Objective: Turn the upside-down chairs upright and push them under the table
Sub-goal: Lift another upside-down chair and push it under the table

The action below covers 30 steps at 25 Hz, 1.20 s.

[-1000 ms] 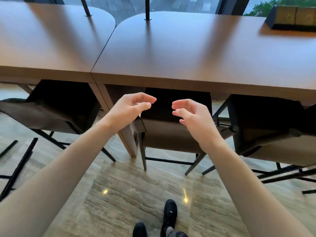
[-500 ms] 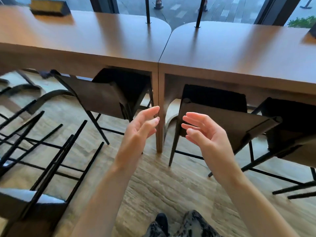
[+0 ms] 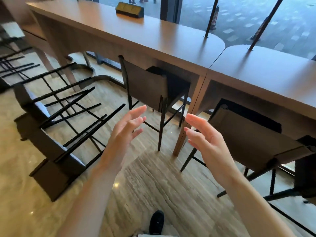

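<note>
An upside-down chair (image 3: 51, 151) lies on the floor at the left, its black legs pointing up toward the table. A second upside-down chair (image 3: 29, 100) lies behind it. Two upright brown chairs, one (image 3: 147, 86) in the middle and one (image 3: 253, 141) at the right, stand pushed under the long wooden table (image 3: 153, 36). My left hand (image 3: 126, 129) and my right hand (image 3: 203, 137) hover empty in mid-air with fingers spread, right of the nearest upturned chair and touching nothing.
More black chair legs (image 3: 15, 64) show at the far left. A dark box with a yellow top (image 3: 130, 9) sits on the table by the window. Thin black poles (image 3: 211, 17) rise from the tabletop. My shoe (image 3: 156, 223) is on the stone floor.
The view has swung left, bringing the upside-down chairs further into sight. Both hands have stayed raised, empty, and opened wider.
</note>
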{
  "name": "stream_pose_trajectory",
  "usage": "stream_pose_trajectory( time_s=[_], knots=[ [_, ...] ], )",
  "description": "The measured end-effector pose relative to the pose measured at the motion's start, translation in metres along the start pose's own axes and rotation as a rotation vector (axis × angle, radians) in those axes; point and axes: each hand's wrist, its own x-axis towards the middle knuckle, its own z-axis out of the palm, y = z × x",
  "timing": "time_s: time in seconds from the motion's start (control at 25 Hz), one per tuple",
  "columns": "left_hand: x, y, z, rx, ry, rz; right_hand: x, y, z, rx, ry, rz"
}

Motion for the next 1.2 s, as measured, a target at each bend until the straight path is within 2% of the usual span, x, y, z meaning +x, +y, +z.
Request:
stream_pose_trajectory(
  time_s=[0.24, 0.4, 0.64, 0.92, 1.2],
  knots=[
    [-0.104, 0.015, -0.046, 0.092, 0.147, -0.048, -0.040, -0.027, 0.066, 0.048, -0.279, -0.077],
    [-0.152, 0.034, -0.074, 0.051, 0.239, -0.003, -0.070, -0.046, 0.118, 0.100, -0.345, -0.122],
    [-0.209, 0.053, -0.136, 0.090, 0.357, 0.029, -0.099, -0.069, 0.208, 0.217, -0.375, -0.042],
    [-0.247, 0.070, -0.276, 0.119, 0.493, 0.038, -0.094, -0.104, 0.366, 0.219, -0.452, -0.073],
    [-0.267, 0.087, -0.436, 0.164, 0.464, 0.004, -0.088, -0.132, 0.531, 0.232, -0.433, -0.099]
  ],
)
